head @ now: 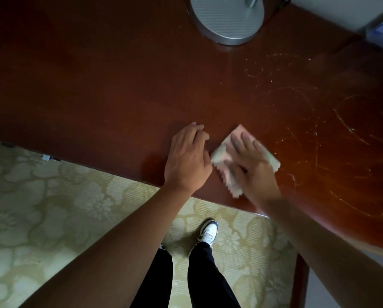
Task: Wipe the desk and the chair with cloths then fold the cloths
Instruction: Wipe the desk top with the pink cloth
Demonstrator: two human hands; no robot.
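Note:
A dark red-brown wooden desk point(97, 85) fills the upper part of the head view. A small pink and pale-green cloth point(221, 161) lies on it near the front edge. My right hand point(250, 161) presses flat on the cloth with straight fingers; hand and cloth are blurred by motion. My left hand point(188, 158) rests palm down on the bare desk just left of the cloth, its fingers relaxed. Pale dusty streaks and arcs point(341, 130) mark the desk to the right of the cloth. No chair is in view.
A round grey metal lamp base point(226, 18) stands at the desk's back. A pale box with a blue packet point(381, 30) sits at the far right corner. Below the desk edge are a flowered carpet point(53, 218) and my legs and shoe point(208, 232).

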